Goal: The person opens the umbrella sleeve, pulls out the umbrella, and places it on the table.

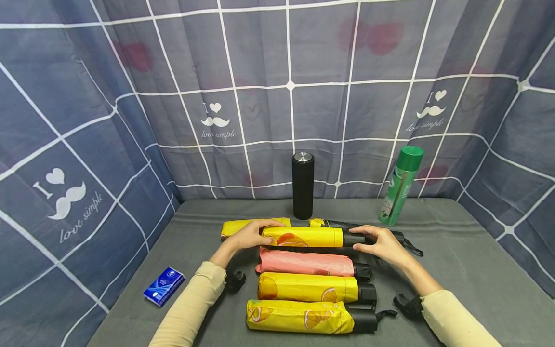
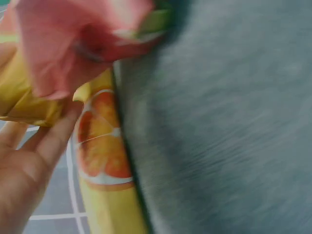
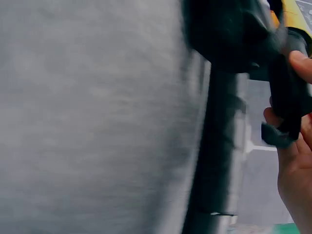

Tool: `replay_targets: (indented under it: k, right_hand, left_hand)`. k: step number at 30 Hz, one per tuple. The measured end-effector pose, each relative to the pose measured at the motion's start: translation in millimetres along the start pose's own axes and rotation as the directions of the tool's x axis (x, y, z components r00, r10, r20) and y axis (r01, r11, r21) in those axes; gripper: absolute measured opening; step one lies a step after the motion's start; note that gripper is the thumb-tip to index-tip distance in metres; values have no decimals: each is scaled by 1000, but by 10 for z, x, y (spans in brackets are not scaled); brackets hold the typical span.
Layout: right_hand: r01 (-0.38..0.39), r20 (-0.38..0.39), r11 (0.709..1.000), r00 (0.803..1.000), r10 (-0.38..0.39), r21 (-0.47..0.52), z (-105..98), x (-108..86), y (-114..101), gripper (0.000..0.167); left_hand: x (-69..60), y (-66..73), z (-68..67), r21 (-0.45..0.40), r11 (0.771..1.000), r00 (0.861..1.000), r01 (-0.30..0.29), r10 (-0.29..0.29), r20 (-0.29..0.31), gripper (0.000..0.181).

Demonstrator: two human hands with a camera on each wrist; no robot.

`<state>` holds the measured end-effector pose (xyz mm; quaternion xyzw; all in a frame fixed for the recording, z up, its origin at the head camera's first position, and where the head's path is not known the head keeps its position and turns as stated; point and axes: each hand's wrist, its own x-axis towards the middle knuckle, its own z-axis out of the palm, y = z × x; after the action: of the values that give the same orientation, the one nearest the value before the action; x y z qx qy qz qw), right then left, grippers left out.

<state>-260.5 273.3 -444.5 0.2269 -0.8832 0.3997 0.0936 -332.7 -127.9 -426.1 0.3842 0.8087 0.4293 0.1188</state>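
Observation:
A yellow folded umbrella (image 1: 310, 236) lies crosswise between the two hands. Its left end is pinched by my left hand (image 1: 247, 235), thumb in front and fingers behind. At the black handle (image 1: 352, 238), my right hand (image 1: 385, 245) has its thumb and fingers around the end. In the left wrist view, my left hand (image 2: 29, 168) holds the yellow end (image 2: 29, 95) beside a pink umbrella (image 2: 63, 44). The right wrist view has my right hand (image 3: 298, 161) gripping the black handle (image 3: 287, 87), its strap hanging.
Nearer me are a pink umbrella (image 1: 305, 262) and two yellow ones (image 1: 308, 287) (image 1: 299, 316). Behind are another yellow umbrella (image 1: 234, 226) and a black-and-yellow one (image 1: 318, 222). A black bottle (image 1: 303, 188), a green spray can (image 1: 401, 188) and a blue tissue pack (image 1: 164, 286) stand or lie around.

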Motion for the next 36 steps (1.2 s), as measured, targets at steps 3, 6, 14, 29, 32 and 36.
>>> replay_targets:
  k: [3, 6, 14, 29, 32, 36]
  right_hand:
    - [9, -41, 1000, 999, -8, 25, -80, 36, -138, 41]
    - [24, -60, 996, 998, -18, 86, -148, 49, -313, 41]
    - [-86, -25, 940, 995, 100, 331, -168, 61, -456, 48]
    - [-109, -85, 961, 987, 134, 255, -104, 32, -450, 44]
    - [-78, -131, 951, 984, 122, 300, -111, 21, -488, 43]
    - [-39, -176, 924, 978, 114, 380, -113, 19, -540, 43]
  left_hand:
    - [-1, 50, -48, -106, 994, 999, -31, 28, -32, 46]
    - [-6, 101, -75, -219, 972, 995, -83, 69, -69, 46]
    - [-94, 363, -142, -330, 922, 976, -204, 165, -144, 44]
    - [-108, 269, -160, -325, 925, 978, -198, 167, -122, 47]
    - [-122, 259, -172, -324, 924, 978, -201, 172, -117, 49]
    - [-163, 255, -196, -326, 927, 981, -186, 156, -116, 51]
